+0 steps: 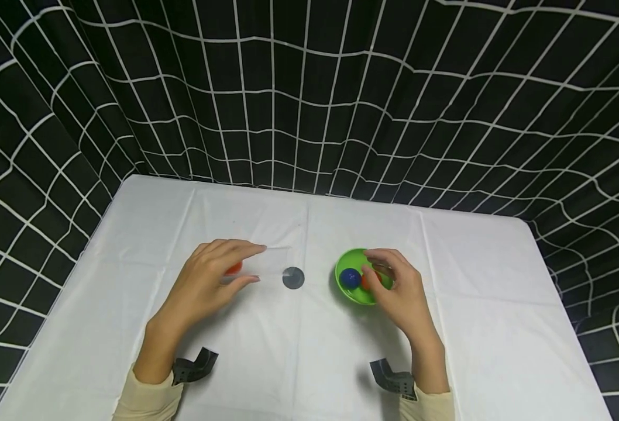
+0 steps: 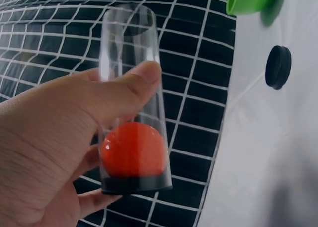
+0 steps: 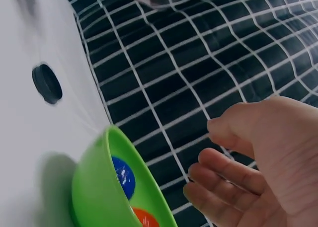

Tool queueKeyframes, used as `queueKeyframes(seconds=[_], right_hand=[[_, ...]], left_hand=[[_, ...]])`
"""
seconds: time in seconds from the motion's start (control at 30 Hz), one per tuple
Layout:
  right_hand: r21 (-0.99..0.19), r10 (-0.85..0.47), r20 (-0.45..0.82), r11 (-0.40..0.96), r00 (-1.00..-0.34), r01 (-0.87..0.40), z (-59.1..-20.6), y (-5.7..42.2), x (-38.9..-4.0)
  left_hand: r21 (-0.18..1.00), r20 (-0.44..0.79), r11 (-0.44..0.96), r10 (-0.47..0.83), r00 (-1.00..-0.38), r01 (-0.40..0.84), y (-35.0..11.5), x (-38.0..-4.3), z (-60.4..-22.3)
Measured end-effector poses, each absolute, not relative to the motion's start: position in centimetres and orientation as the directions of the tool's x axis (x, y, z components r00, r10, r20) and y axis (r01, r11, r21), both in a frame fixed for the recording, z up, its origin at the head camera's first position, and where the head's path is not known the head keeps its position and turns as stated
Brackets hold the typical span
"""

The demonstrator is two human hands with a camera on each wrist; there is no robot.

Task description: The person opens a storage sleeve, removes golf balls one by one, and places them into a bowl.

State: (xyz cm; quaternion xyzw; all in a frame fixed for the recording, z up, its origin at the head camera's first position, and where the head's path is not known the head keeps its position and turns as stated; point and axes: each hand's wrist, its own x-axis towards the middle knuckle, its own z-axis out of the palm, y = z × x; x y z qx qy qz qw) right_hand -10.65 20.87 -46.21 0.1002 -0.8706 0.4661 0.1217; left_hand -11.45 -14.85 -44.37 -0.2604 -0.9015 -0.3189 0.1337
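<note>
A clear plastic tube (image 2: 131, 53) with a black base is in my left hand (image 1: 209, 278), fingers and thumb curled round it. An orange ball (image 2: 133, 150) lies inside at the base end. In the head view the tube points right, its open end toward the middle of the table. Over the right side of a green bowl (image 1: 356, 297) hovers my right hand (image 1: 401, 286), fingers loosely bent with nothing between them. Inside the bowl are a blue ball (image 1: 350, 278) and another orange ball (image 3: 145, 218), partly covered by the right hand in the head view.
A round black cap (image 1: 293, 278) lies on the white-covered table (image 1: 299, 351) between the hands, left of the bowl. Dark cloth with white netting (image 1: 288, 105) stands behind the table and along both sides. Each wrist wears a black bracket (image 1: 195, 365).
</note>
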Motion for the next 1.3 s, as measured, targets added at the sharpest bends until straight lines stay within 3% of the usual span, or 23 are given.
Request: queueKeyframes(seconds=[0.37, 0.77, 1.3], right_hand=[[-0.921, -0.107, 0.232, 0.296, -0.967, -0.254, -45.8, 19.1, -10.3], [-0.947, -0.168, 0.27, 0.13, -0.948, -0.292, -46.2, 15.2, -10.0], [-0.984, -0.201, 0.146, 0.072, -0.969, -0.163, -46.8, 12.8, -9.8]], left_hand=[[0.481, 0.474, 0.636, 0.391, -0.789, 0.604, -14.4, -11.3, -44.0], [0.422, 0.49, 0.65, 0.423, -0.762, 0.632, -14.4, -11.3, -43.9], [0.34, 0.513, 0.667, 0.459, -0.725, 0.663, -14.2, -11.2, -43.7]])
